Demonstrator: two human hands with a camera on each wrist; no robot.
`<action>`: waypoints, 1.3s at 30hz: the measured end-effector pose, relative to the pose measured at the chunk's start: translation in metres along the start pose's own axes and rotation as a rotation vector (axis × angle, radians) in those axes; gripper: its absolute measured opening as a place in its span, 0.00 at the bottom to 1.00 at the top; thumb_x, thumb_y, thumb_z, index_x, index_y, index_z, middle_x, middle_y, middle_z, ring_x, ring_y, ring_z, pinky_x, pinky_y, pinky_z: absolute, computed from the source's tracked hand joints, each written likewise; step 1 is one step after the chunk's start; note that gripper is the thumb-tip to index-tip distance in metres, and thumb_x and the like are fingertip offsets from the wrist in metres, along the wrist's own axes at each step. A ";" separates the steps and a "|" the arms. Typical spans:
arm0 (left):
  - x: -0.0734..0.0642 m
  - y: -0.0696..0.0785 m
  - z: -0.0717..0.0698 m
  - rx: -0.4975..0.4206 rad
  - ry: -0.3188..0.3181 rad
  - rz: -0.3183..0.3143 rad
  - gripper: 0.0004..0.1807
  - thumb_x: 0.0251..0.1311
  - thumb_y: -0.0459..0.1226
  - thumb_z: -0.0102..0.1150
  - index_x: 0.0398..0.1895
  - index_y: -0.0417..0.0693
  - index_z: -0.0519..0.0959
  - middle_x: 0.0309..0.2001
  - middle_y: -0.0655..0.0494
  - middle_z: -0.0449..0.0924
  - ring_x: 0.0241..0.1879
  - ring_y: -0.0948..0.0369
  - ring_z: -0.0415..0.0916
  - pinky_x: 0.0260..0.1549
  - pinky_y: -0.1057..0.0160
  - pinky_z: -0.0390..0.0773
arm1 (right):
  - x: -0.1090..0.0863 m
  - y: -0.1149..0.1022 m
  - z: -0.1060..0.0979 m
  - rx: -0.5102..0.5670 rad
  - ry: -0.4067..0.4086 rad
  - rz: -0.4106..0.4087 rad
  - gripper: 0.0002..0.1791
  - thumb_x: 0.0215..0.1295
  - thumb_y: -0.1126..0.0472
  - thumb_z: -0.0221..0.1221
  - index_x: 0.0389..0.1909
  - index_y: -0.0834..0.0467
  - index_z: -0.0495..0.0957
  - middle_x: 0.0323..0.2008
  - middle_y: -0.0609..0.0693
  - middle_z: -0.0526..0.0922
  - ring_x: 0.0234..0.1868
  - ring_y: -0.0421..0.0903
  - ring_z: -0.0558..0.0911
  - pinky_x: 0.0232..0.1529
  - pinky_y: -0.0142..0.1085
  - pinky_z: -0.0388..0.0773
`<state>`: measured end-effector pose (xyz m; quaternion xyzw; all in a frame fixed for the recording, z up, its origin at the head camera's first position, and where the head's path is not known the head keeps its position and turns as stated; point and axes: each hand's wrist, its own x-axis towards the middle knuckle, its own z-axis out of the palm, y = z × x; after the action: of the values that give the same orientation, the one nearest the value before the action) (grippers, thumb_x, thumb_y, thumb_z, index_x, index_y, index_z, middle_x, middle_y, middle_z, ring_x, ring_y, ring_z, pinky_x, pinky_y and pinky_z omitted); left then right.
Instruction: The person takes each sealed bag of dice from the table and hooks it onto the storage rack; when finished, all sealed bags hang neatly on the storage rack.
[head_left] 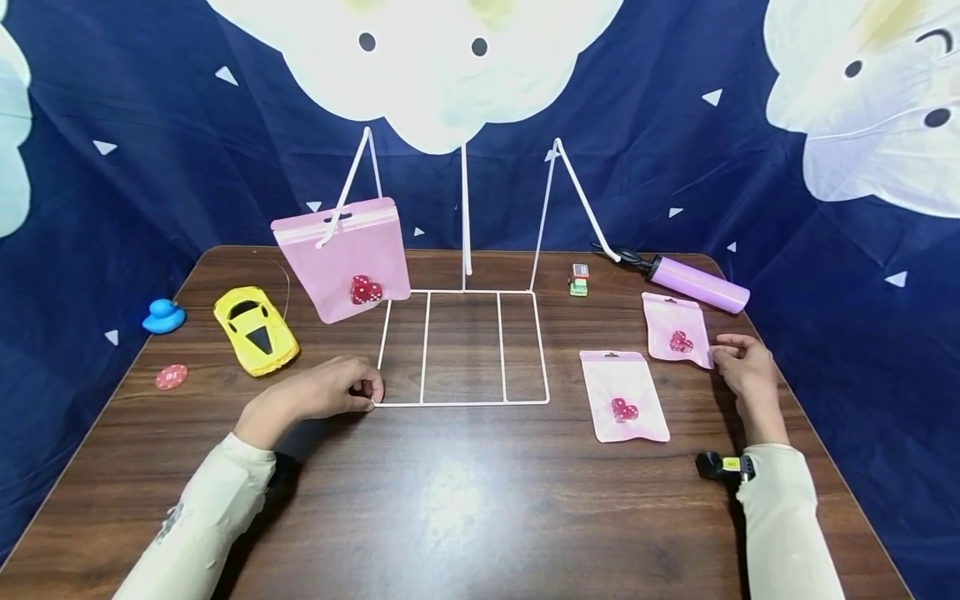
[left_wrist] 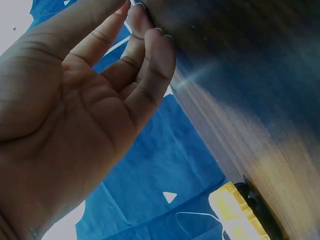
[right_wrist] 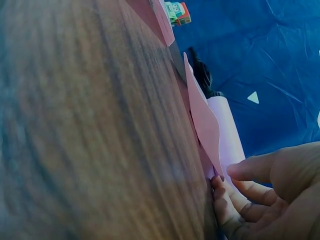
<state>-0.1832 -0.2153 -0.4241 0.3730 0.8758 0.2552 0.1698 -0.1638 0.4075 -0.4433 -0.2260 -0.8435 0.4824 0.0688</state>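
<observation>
My left hand (head_left: 330, 390) pinches the front left corner of a white wire display rack (head_left: 461, 405) with three upright hooks. From the rack's left hook hangs a pink zip pouch (head_left: 330, 267) printed with red dice. At the right, my right hand (head_left: 746, 371) pinches the lower right corner of a smaller pink pouch (head_left: 667, 321). In the right wrist view that pouch (right_wrist: 202, 117) tilts up off the table, its edge between thumb and fingers. A third pink pouch (head_left: 618, 379) lies flat nearer the front.
A lilac hand pump (head_left: 697, 283) lies at the back right, with a small green toy (head_left: 577, 287) left of it. On the left sit a yellow toy car (head_left: 257, 332), a blue rubber duck (head_left: 163, 317) and a red chip (head_left: 172, 377). Dark blue cloth (head_left: 150, 167) stands behind the table.
</observation>
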 end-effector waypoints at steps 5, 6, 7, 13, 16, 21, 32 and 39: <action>-0.002 0.019 -0.007 0.006 -0.021 -0.052 0.11 0.60 0.25 0.70 0.32 0.50 0.83 0.30 0.65 0.75 0.33 0.67 0.69 0.34 0.63 0.73 | 0.000 -0.003 0.003 -0.049 0.023 -0.008 0.22 0.74 0.70 0.61 0.65 0.74 0.74 0.24 0.28 0.75 0.26 0.28 0.72 0.29 0.24 0.70; -0.002 0.019 -0.007 0.006 -0.023 -0.054 0.11 0.60 0.25 0.70 0.32 0.50 0.83 0.30 0.65 0.75 0.33 0.67 0.69 0.34 0.63 0.73 | 0.000 -0.004 0.004 -0.060 0.025 -0.007 0.22 0.74 0.70 0.61 0.65 0.74 0.75 0.24 0.29 0.75 0.27 0.28 0.72 0.29 0.24 0.69; -0.001 0.019 -0.007 0.005 -0.024 -0.056 0.10 0.60 0.25 0.70 0.32 0.50 0.83 0.30 0.65 0.75 0.33 0.67 0.69 0.34 0.63 0.73 | 0.000 -0.004 0.004 -0.070 0.029 -0.008 0.22 0.73 0.70 0.61 0.64 0.74 0.75 0.24 0.29 0.75 0.27 0.28 0.72 0.30 0.25 0.69; 0.001 0.018 -0.007 0.004 -0.030 -0.063 0.10 0.60 0.25 0.70 0.33 0.50 0.83 0.30 0.64 0.76 0.33 0.66 0.70 0.34 0.63 0.73 | -0.002 -0.003 0.003 -0.123 0.064 -0.005 0.19 0.69 0.72 0.60 0.60 0.72 0.79 0.22 0.28 0.75 0.27 0.30 0.71 0.31 0.26 0.67; 0.001 0.019 -0.008 0.014 -0.030 -0.065 0.10 0.60 0.25 0.71 0.33 0.50 0.83 0.31 0.64 0.76 0.33 0.66 0.70 0.35 0.63 0.73 | -0.002 -0.003 0.003 -0.140 0.079 -0.007 0.20 0.66 0.71 0.59 0.58 0.70 0.82 0.22 0.29 0.74 0.29 0.33 0.71 0.31 0.28 0.67; 0.001 0.019 -0.009 0.008 -0.025 -0.046 0.11 0.60 0.25 0.70 0.32 0.51 0.83 0.30 0.64 0.76 0.33 0.65 0.71 0.34 0.62 0.73 | -0.002 -0.004 0.003 -0.157 0.093 -0.016 0.21 0.64 0.70 0.58 0.57 0.70 0.84 0.23 0.35 0.73 0.32 0.38 0.70 0.30 0.29 0.67; 0.001 -0.023 0.014 -0.018 0.025 0.065 0.13 0.58 0.24 0.70 0.33 0.53 0.82 0.30 0.63 0.75 0.32 0.64 0.71 0.31 0.61 0.72 | -0.008 -0.002 0.001 -0.082 0.108 0.012 0.20 0.68 0.71 0.58 0.59 0.70 0.84 0.24 0.36 0.74 0.29 0.35 0.71 0.26 0.25 0.70; 0.004 -0.046 0.022 -0.004 0.037 0.061 0.13 0.60 0.30 0.72 0.34 0.61 0.82 0.31 0.68 0.76 0.33 0.66 0.72 0.34 0.63 0.73 | -0.015 -0.012 0.000 0.080 0.161 -0.005 0.11 0.71 0.71 0.60 0.49 0.63 0.87 0.24 0.32 0.78 0.26 0.29 0.76 0.28 0.20 0.77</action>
<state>-0.2016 -0.2325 -0.4688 0.3945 0.8664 0.2687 0.1465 -0.1538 0.3955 -0.4315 -0.2591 -0.8159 0.4956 0.1467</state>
